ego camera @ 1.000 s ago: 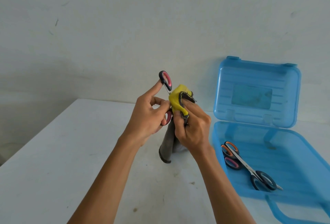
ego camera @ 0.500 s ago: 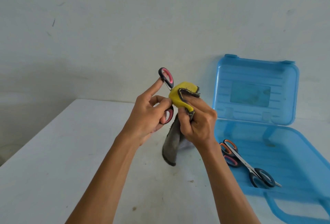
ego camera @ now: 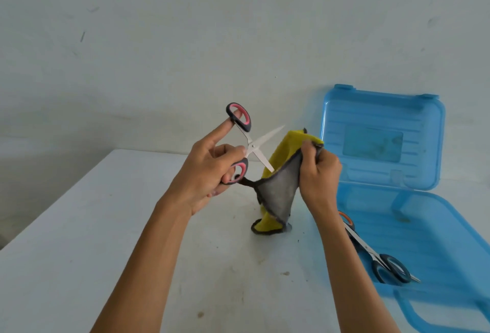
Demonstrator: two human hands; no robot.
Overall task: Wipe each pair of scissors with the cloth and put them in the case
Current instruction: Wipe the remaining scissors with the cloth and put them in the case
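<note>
Scissors (ego camera: 250,144) and cloth (ego camera: 281,189) above stained white table (ego camera: 79,253), pale wall (ego camera: 185,41)

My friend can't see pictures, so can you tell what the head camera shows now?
A left hand holds pink-handled scissors with the blades open, while the right hand grips a yellow-and-grey cloth beside them, above a white table. On the right, an open blue case holds two more pairs of scissors.

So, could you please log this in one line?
left hand: holds pink scissors, blades open | right hand: grips cloth | case: open, blue-handled scissors inside
</note>
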